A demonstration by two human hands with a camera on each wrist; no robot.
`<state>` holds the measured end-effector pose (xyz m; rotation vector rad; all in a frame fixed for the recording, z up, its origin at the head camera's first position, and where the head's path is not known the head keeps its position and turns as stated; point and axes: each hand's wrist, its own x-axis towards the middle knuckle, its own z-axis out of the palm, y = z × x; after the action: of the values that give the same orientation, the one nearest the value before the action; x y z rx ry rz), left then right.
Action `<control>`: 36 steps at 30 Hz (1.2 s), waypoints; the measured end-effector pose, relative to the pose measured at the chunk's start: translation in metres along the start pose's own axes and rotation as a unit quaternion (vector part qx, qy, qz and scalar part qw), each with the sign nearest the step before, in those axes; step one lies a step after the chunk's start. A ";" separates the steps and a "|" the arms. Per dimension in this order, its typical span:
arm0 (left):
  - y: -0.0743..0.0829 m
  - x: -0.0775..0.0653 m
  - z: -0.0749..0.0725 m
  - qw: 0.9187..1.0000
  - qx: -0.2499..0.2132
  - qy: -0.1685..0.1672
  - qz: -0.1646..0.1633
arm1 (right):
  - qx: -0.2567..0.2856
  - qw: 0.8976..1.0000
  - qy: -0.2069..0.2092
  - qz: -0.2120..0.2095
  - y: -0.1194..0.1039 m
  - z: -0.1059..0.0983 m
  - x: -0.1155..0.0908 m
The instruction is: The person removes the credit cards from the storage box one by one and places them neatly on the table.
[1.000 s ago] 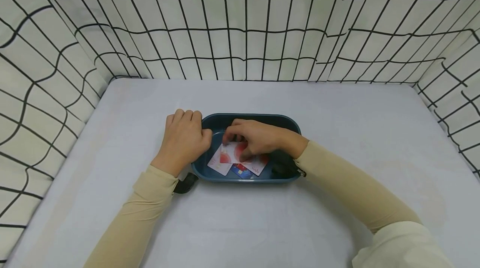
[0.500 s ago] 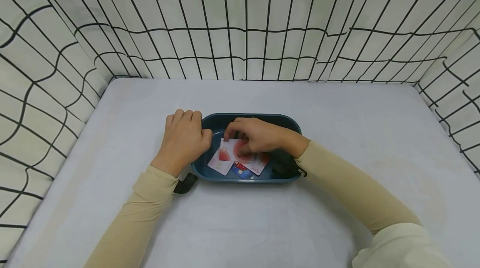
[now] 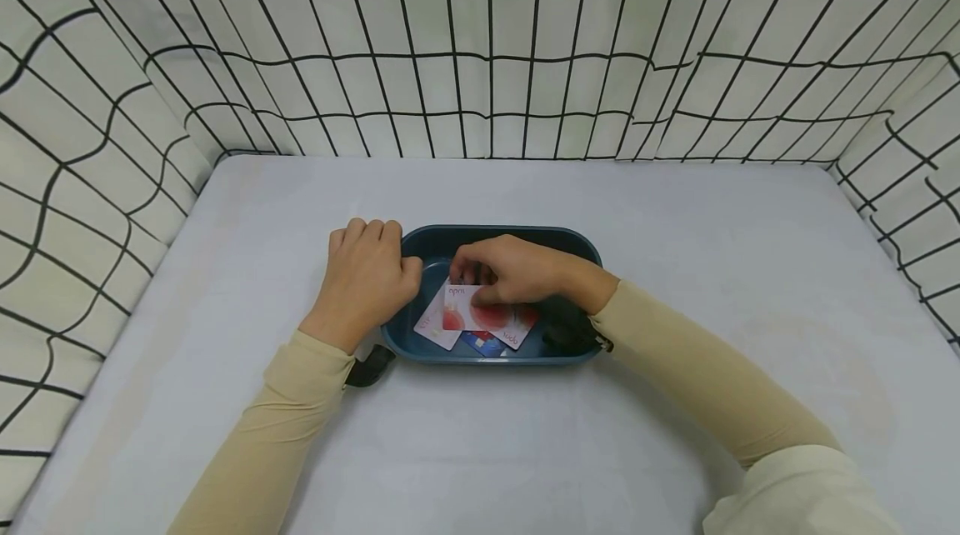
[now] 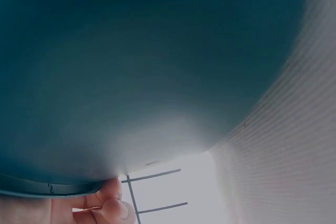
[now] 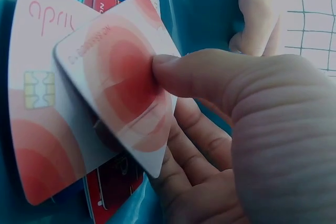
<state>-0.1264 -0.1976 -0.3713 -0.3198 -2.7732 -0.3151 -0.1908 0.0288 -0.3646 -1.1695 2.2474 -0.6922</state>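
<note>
In the head view a dark blue oval tray (image 3: 480, 361) stands on the white table. At its left end my left hand (image 3: 367, 281) holds the rim. The left wrist view shows fingertips (image 4: 113, 211) under the tray's edge. My right hand (image 3: 521, 272) reaches inside and pinches a white-and-red plastic card (image 5: 123, 72), thumb on top and fingers beneath. Under it lies a white card with a gold chip (image 5: 39, 90). A white card (image 3: 435, 325) and a blue card (image 3: 483, 343) lie lower in the tray. The right hand hides part of the pile.
A black wrist camera (image 3: 370, 367) sits below the left wrist, and another dark one (image 3: 566, 327) hangs over the tray's right end. The white tabletop (image 3: 480, 443) spreads around the tray. Black grid lines cross the pale surrounding walls (image 3: 465, 85).
The pinched card has shifted up, then slightly down and right, its angle changing between the right hand's fingers. The left hand stays at the rim, and the tray has barely moved.
</note>
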 end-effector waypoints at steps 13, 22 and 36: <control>0.001 0.000 -0.001 1.000 -0.007 -0.002 -0.003 | -0.010 0.999 -0.038 0.012 -0.001 -0.003 0.000; 0.002 0.001 -0.001 1.000 -0.007 -0.010 -0.009 | -0.007 0.999 -0.037 0.001 0.001 -0.006 -0.003; 0.002 0.000 -0.003 1.000 -0.008 -0.012 -0.005 | -0.011 0.997 -0.081 0.000 -0.001 -0.010 -0.006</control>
<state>-0.1251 -0.1967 -0.3683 -0.3147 -2.7988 -0.3376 -0.1936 0.0359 -0.3553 -1.1929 2.1248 -0.5524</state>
